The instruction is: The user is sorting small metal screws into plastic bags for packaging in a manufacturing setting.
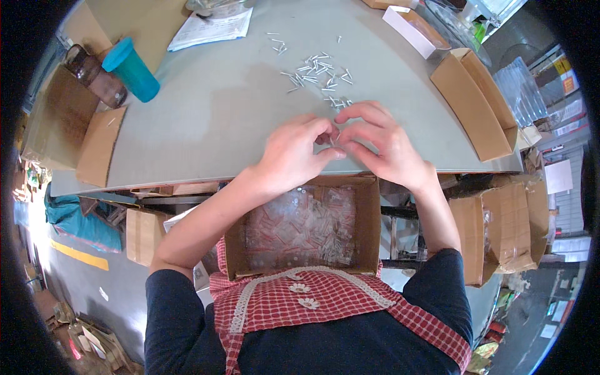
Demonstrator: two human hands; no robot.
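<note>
So both hands are up over the near edge of the worktop [200, 131], left hand [294, 153] and right hand [387, 147] almost meeting fingertip to fingertip around a small shiny bit [337, 139]. I'd guess they're that close because the thing is so tiny and needs both sides to manage it. Fingers on both are bent, right index arched over the top, but I honestly can't tell whether either set is pinched on the bit or just loosely around it.

The loose metal pins [315, 65] are spread just past the fingertips, probably so they're a short reach away. Open cardboard box [369, 228] sits right under the forearms, between the worktop edge and the checked apron [312, 306], likely there so stuff can drop straight in. It holds a heap of little clear bags [297, 222] with some reddish marks.

Hard to make out: what's in those bags (glare plus clear plastic), and what holds the box up, since its underside is hidden. A few pins nearest the right hand are partly tucked behind its fingers. The left palm is turned away too, so anything cupped there is out of sight.
</note>
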